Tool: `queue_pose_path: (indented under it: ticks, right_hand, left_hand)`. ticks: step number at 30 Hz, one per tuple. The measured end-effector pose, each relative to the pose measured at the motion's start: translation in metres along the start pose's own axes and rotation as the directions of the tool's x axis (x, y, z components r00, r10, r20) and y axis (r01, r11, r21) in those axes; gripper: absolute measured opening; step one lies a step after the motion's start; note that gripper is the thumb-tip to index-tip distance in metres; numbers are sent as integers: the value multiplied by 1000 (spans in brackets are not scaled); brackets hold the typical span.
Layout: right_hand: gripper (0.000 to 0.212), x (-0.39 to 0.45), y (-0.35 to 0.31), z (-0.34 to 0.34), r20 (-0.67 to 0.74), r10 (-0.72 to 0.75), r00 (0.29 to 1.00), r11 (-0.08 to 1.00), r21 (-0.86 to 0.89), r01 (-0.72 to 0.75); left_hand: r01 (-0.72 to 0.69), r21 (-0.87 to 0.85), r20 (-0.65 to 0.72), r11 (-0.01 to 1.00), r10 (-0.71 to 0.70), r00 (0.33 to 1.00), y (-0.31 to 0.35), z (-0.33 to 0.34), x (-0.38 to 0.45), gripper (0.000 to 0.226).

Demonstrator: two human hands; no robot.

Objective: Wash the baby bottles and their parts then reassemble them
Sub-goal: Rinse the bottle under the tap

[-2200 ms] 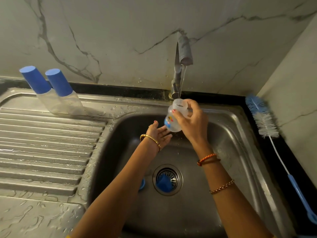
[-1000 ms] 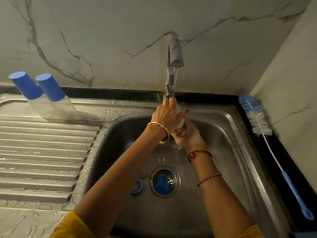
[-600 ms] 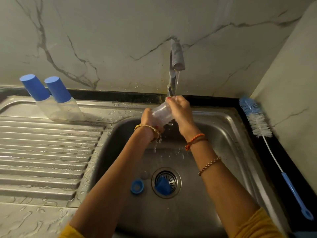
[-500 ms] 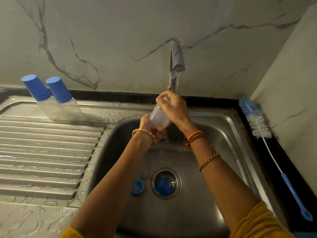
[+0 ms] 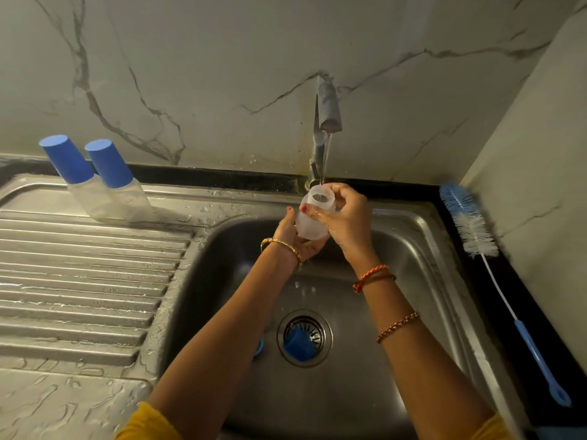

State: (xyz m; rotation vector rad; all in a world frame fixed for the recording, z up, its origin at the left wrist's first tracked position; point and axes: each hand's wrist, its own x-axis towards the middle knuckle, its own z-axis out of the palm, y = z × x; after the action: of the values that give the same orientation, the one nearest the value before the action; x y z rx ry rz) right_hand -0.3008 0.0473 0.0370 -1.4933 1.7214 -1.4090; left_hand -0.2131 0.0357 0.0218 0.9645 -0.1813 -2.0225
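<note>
Under the running tap (image 5: 327, 122), over the back of the sink (image 5: 422, 249), the person is rinsing an uncapped clear bottle (image 5: 313, 214), holding it mouth-up so the thin stream is falling at its open neck. This looks like the rinsing step for the third bottle: two capped bottles (image 5: 104, 185) are already standing on the drainboard (image 5: 79, 281) at the left, while a blue cap (image 5: 297, 344) is lying on the drain strainer and another blue part (image 5: 259, 347) is peeking out beside the left forearm. The left hand (image 5: 295, 236) is cupping the bottle's base from below, fingers curled up around it. The right hand (image 5: 346, 217) is gripping the bottle's shoulder and neck, thumb and fingers wrapped round. Next, judging by this, the bottle is needing tipping to empty it, then the blue parts are wanting washing and refitting. The bottle brush (image 5: 473, 227) is lying untouched along the right edge.
</note>
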Motion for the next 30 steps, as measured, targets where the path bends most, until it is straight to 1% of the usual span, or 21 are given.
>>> queue_pose_path:
  ticks: [2,4,7,12,19,22,26,30]
  right_hand:
    - [52,0,1,0,-15,-40,999,998,-47,39]
    - [54,-1,2,1,-20,-63,998,995,-77,61]
    - [56,-2,2,1,-6,-75,997,993,-97,74]
    - [59,-5,1,3,-3,-89,996,989,-116,88]
    - [52,-12,4,5,-95,-102,990,991,-98,93]
    - [52,-11,1,3,-107,-100,989,990,-109,88]
    - [54,-13,-3,4,-109,-128,986,979,-172,108]
    - [52,-11,0,0,-120,-91,989,981,-181,68]
  left_hand:
    - [-7,62,-32,998,10,999,-1,-3,2,47]
    - [-23,110,-37,994,27,999,0,-7,4,45]
    - [-39,122,-28,992,43,999,0,-12,5,42]
    - [-55,159,-57,986,64,996,-1,-14,5,49]
    - [-46,119,-22,992,49,999,-1,-11,0,48]
    - [-36,105,-19,994,38,999,-2,-8,0,47]
    - [-26,98,-12,995,27,1000,-5,-5,-4,45]
    - [-5,121,-45,993,11,999,-4,-7,-5,48]
